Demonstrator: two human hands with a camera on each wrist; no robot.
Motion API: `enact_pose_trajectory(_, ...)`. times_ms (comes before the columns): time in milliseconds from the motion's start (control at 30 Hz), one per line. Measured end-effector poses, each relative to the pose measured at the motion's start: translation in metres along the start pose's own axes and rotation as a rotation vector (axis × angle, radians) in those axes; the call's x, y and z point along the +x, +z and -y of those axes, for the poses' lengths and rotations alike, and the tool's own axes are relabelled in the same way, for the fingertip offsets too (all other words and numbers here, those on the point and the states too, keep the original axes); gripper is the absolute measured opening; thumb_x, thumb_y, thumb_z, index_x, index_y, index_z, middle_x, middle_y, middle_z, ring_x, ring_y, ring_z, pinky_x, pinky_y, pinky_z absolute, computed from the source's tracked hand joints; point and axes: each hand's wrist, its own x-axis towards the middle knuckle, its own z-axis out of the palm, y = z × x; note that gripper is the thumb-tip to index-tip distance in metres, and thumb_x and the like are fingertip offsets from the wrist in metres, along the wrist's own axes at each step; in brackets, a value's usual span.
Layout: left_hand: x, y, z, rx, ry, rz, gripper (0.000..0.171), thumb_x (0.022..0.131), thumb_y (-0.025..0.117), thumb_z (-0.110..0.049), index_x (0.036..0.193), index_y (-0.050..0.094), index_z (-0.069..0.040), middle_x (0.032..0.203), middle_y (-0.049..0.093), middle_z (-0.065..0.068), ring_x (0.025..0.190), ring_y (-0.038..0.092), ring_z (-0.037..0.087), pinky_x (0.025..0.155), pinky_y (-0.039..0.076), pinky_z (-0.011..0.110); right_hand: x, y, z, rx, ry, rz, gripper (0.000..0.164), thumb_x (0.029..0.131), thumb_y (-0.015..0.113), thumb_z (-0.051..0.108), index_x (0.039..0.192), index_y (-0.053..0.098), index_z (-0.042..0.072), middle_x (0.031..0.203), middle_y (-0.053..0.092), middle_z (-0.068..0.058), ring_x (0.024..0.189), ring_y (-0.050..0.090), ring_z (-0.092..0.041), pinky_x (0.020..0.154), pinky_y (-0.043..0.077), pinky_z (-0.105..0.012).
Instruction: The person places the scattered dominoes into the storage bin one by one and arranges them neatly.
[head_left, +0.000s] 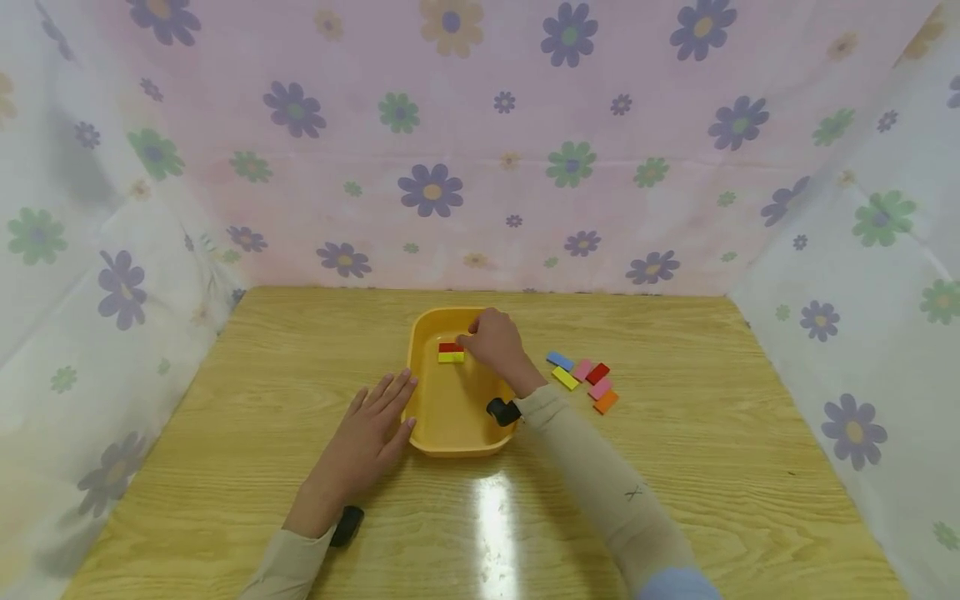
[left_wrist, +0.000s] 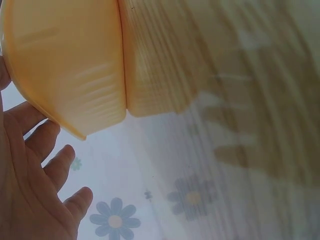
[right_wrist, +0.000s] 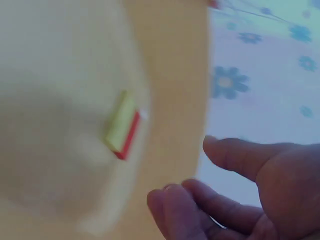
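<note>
A yellow-orange plastic tray (head_left: 450, 421) stands on the wooden table. Inside it, near the far end, a red block (head_left: 447, 347) and a yellow block (head_left: 451, 358) lie side by side, touching. My left hand (head_left: 362, 440) rests its fingertips on the tray's left rim, fingers spread and nearly straight. Over the far right part of the tray is my right hand (head_left: 498, 343), close to the two blocks. In the right wrist view its thumb and loosely bent fingers (right_wrist: 175, 210) are apart with nothing between them; the yellow block (right_wrist: 120, 122) lies clear of them.
Right of the tray lie several loose flat blocks: a blue block (head_left: 559, 361), a yellow block (head_left: 565, 377), a red block (head_left: 597, 373), an orange block (head_left: 606, 402) and two pink ones. Flowered cloth (head_left: 465, 225) encloses the table's back and sides.
</note>
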Motion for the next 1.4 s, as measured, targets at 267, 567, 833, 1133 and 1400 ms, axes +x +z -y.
enact_pose_trajectory(267,0.0,0.0,0.001,-0.018,0.006,-0.005,0.059,0.108,0.048,-0.034,0.16,0.033,-0.009,0.167,0.027,0.007,0.154,0.025,0.035,0.122,0.017,0.064,-0.01,-0.038,-0.014,0.142,-0.015,0.027,0.033,0.1,0.067,0.027,0.119,0.072,0.001,0.116,0.071,-0.015,0.103,0.067,-0.029,0.091,0.057,-0.042)
enact_pose_trajectory(567,0.0,0.0,0.001,-0.025,0.009,0.003,0.059,0.108,0.048,-0.033,0.16,0.033,-0.009,0.167,0.027,0.008,0.154,0.024,0.035,0.121,0.017,0.066,-0.018,-0.056,-0.072,0.375,-0.111,-0.177,0.024,0.101,0.065,0.015,0.117,0.071,-0.001,0.11,0.07,-0.019,0.101,0.066,-0.032,0.093,0.056,-0.043)
enact_pose_trajectory(833,0.0,-0.001,0.0,-0.033,0.017,0.002,0.059,0.109,0.048,-0.032,0.16,0.032,-0.008,0.167,0.027,0.009,0.154,0.024,0.036,0.12,0.017,0.067,-0.026,-0.05,-0.128,0.368,-0.062,-0.239,0.027,0.098,0.068,0.011,0.119,0.069,-0.005,0.106,0.069,-0.02,0.099,0.066,-0.032,0.089,0.056,-0.041)
enact_pose_trajectory(1133,0.0,-0.002,-0.001,-0.049,0.006,0.01,0.059,0.109,0.048,-0.031,0.16,0.032,-0.008,0.167,0.026,0.009,0.154,0.024,0.037,0.121,0.016,0.066,-0.04,-0.045,-0.155,0.303,-0.014,-0.136,0.033,0.098,0.066,0.009,0.127,0.065,-0.006,0.114,0.067,-0.02,0.104,0.062,-0.033,0.092,0.054,-0.048)
enact_pose_trajectory(1400,0.0,-0.002,-0.001,-0.059,0.004,0.011,0.059,0.108,0.048,-0.031,0.16,0.032,-0.008,0.167,0.027,0.009,0.154,0.024,0.037,0.121,0.016,0.066,-0.044,-0.039,-0.156,0.161,0.019,-0.076,0.036,0.097,0.071,0.018,0.124,0.067,-0.005,0.116,0.068,-0.02,0.103,0.063,-0.034,0.092,0.053,-0.048)
